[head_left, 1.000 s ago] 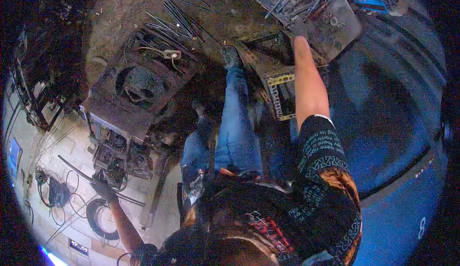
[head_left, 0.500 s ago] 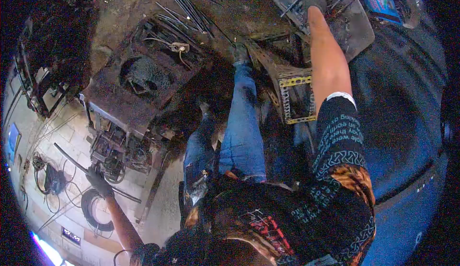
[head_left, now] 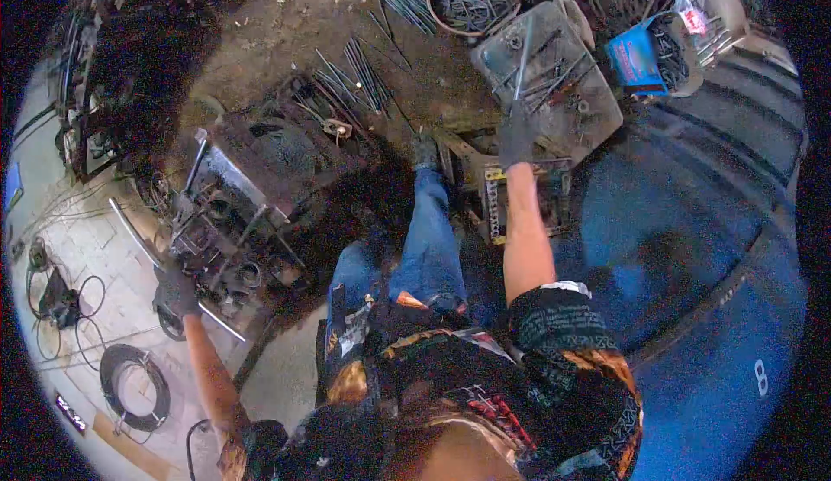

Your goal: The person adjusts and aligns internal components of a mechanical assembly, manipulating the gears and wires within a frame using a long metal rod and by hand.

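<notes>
My left hand, in a dark glove, is wrapped round a long, slightly bent metal rod beside a dark machine. Out in front, my right hand, also gloved, grips a thin metal rod that points away from me over a worn grey tray. Several dark rods and small pieces lie on that tray. Below my right hand stands a metal frame with a yellow edge.
A round basket of metal pieces and a blue box flank the tray. Bundles of rods lie on the ground. A coiled hose is at lower left, a blue surface at right.
My right hand has drawn back from the tray toward me, and a rod now shows in it. My left hand still holds its rod. The view has shifted, showing more of the basket.
</notes>
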`<state>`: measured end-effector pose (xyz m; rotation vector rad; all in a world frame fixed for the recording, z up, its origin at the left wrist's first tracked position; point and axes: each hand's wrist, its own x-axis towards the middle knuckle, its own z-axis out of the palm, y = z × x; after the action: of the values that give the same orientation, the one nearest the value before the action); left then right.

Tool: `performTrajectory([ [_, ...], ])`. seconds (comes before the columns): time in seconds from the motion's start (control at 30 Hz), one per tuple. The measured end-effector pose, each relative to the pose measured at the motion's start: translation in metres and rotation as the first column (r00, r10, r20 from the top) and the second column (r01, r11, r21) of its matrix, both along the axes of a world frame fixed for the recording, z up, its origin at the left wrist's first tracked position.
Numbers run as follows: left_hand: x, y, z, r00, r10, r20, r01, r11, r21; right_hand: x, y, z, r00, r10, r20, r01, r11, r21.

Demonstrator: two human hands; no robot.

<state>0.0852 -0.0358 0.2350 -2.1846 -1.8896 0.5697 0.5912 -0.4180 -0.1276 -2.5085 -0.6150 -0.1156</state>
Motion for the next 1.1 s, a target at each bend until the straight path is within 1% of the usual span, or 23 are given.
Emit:
performTrajectory([
  [0.03, -0.018, 0.015, -0.016, 0.999, -0.033, 0.03, 0.032, 0.999, 0.03, -0.018, 0.022, 0.045, 0.999, 0.05, -0.017, -0.049, 0.998, 0.048],
  [0.1, -0.053, 0.037, -0.049, 0.993, -0.091, 0.074, 0.084, 0.992, 0.097, -0.046, 0.037, 0.084, 0.991, 0.132, -0.015, -0.13, 0.985, 0.11],
  [0.17, -0.072, 0.051, -0.081, 0.984, -0.141, 0.11, 0.12, 0.977, 0.178, -0.073, 0.048, 0.087, 0.946, 0.299, 0.124, -0.302, 0.953, 0.003],
  [0.2, -0.112, 0.052, -0.086, 0.979, -0.163, 0.124, 0.134, 0.966, 0.22, -0.084, 0.05, 0.075, 0.933, 0.328, 0.149, -0.334, 0.942, 0.017],
  [0.23, -0.126, 0.056, -0.101, 0.965, -0.261, 0.035, 0.249, 0.948, 0.199, -0.09, 0.052, 0.057, 0.912, 0.324, -0.253, -0.296, 0.944, 0.142],
  [0.27, -0.137, 0.059, -0.116, 0.933, -0.356, -0.053, 0.36, 0.919, 0.16, -0.096, 0.055, 0.054, 0.722, 0.313, -0.617, -0.221, 0.949, 0.224],
  [0.3, -0.141, 0.065, -0.138, 0.942, -0.274, 0.192, 0.244, 0.955, 0.17, -0.105, 0.068, 0.087, 0.584, 0.378, -0.719, -0.071, 0.905, 0.419],
  [0.33, -0.141, 0.07, -0.148, 0.887, -0.186, 0.422, 0.132, 0.979, 0.153, -0.119, 0.086, 0.131, 0.582, 0.407, -0.704, -0.104, 0.896, 0.432],
  [0.4, -0.1, 0.053, -0.121, 0.912, -0.147, 0.382, 0.067, 0.974, 0.215, -0.15, 0.117, 0.213, 0.332, 0.355, -0.874, 0.226, 0.87, 0.439],
  [0.47, -0.074, 0.047, -0.105, 0.871, -0.027, 0.491, -0.066, 0.983, 0.172, -0.17, 0.135, 0.24, 0.339, 0.391, -0.856, 0.147, 0.877, 0.458],
  [0.5, -0.066, 0.039, -0.094, 0.865, -0.015, 0.501, -0.084, 0.981, 0.174, -0.181, 0.138, 0.25, 0.346, 0.401, -0.848, 0.094, 0.884, 0.457],
  [0.57, -0.051, 0.03, -0.07, 0.78, 0.074, 0.621, -0.173, 0.98, 0.1, -0.201, 0.151, 0.266, 0.383, 0.408, -0.829, 0.032, 0.891, 0.453],
  [0.67, -0.037, 0.022, -0.047, 0.755, 0.118, 0.645, -0.199, 0.978, 0.054, -0.226, 0.155, 0.269, 0.438, 0.402, -0.804, -0.011, 0.897, 0.442],
  [0.7, -0.045, 0.034, -0.068, 0.75, 0.116, 0.652, -0.2, 0.978, 0.056, -0.233, 0.156, 0.265, 0.461, 0.399, -0.793, -0.002, 0.894, 0.448],
  [0.77, -0.062, 0.06, -0.126, 0.818, -0.003, 0.575, -0.055, 0.995, 0.084, -0.246, 0.157, 0.268, 0.511, 0.426, -0.746, -0.06, 0.884, 0.464],
  [0.8, -0.059, 0.054, -0.11, 0.813, -0.009, 0.582, -0.052, 0.995, 0.088, -0.251, 0.155, 0.267, 0.551, 0.446, -0.705, -0.112, 0.877, 0.468],
  [0.83, -0.044, 0.042, -0.08, 0.753, 0.108, 0.649, -0.171, 0.985, 0.034, -0.253, 0.154, 0.258, 0.56, 0.446, -0.698, -0.111, 0.876, 0.47],
  [0.87, -0.035, 0.032, -0.053, 0.675, 0.22, 0.705, -0.28, 0.959, -0.031, -0.255, 0.152, 0.242, 0.63, 0.479, -0.611, -0.201, 0.861, 0.468],
  [0.9, -0.035, 0.027, -0.038, 0.686, 0.234, 0.689, -0.256, 0.964, -0.071, -0.257, 0.15, 0.236, 0.687, 0.512, -0.516, -0.289, 0.844, 0.452],
  [0.93, -0.039, 0.03, -0.047, 0.685, 0.228, 0.692, -0.249, 0.966, -0.072, -0.264, 0.147, 0.242, 0.694, 0.506, -0.512, -0.285, 0.846, 0.451],
  [1.0, -0.046, 0.039, -0.075, 0.735, 0.04, 0.677, -0.083, 0.996, 0.032, -0.279, 0.145, 0.264, 0.715, 0.483, -0.506, -0.295, 0.864, 0.408],
  [1.03, -0.046, 0.035, -0.068, 0.732, 0.039, 0.68, -0.078, 0.997, 0.028, -0.285, 0.142, 0.268, 0.719, 0.478, -0.505, -0.292, 0.867, 0.404],
  [1.1, -0.04, 0.025, -0.038, 0.621, 0.12, 0.774, -0.169, 0.985, -0.017, -0.294, 0.14, 0.274, 0.751, 0.573, -0.327, -0.414, 0.795, 0.443],
])
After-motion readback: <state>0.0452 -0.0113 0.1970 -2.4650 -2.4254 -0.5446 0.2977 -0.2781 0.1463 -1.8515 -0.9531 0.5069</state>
